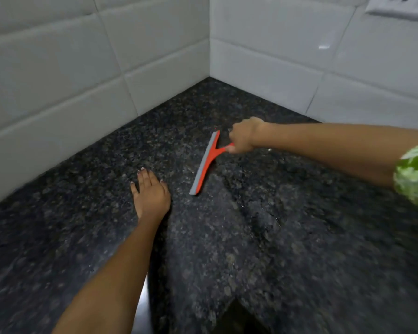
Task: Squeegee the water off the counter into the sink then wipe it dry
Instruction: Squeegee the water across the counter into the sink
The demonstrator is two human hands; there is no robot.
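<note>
A red squeegee with a grey rubber blade lies edge-down on the dark speckled granite counter, near the corner of the walls. My right hand grips its red handle, fingers curled round it. Flat on the counter, palm down with fingers straight, my left hand rests to the left of the blade's near end. Thin streaks and beads of water shine on the counter to the right of the blade. No sink is in view.
White tiled walls meet in a corner behind the counter. A white wall socket sits at the top right. The counter's front edge shows as a dark notch at the bottom.
</note>
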